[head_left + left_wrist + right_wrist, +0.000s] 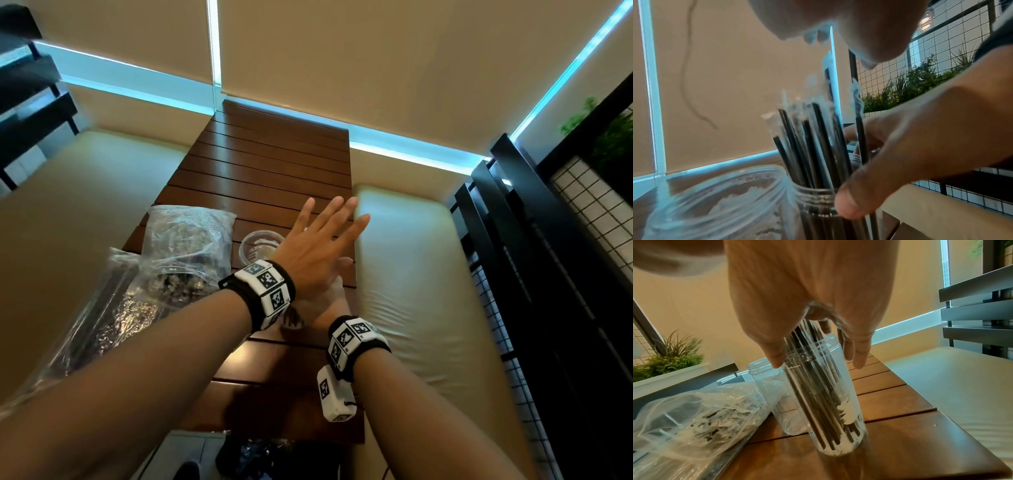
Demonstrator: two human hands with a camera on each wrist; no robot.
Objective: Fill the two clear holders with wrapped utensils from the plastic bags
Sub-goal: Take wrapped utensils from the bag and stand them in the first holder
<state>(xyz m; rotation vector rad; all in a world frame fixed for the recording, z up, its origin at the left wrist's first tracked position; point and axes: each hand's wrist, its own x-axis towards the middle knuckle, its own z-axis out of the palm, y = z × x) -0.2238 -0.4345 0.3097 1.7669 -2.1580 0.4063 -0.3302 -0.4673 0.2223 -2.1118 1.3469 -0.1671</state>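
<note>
A clear holder (824,402) stands on the slatted wooden table (274,164), packed with black wrapped utensils (818,146). My right hand (818,356) grips its neck, thumb (851,203) on one side and fingers on the other. In the head view this hand (334,298) is mostly hidden under my left hand (325,236), which hovers flat with straight, spread fingers over the utensil tops. Whether its palm (838,24) touches them I cannot tell. The second clear holder (260,245) stands just behind, with no utensils showing in it. Two plastic bags (185,240) of wrapped utensils lie to the left.
A longer bag (102,325) hangs over the table's left edge. Cream cushions (411,274) flank the narrow table on both sides. A black grid railing (513,308) with plants runs along the right. The far half of the table shows bare slats.
</note>
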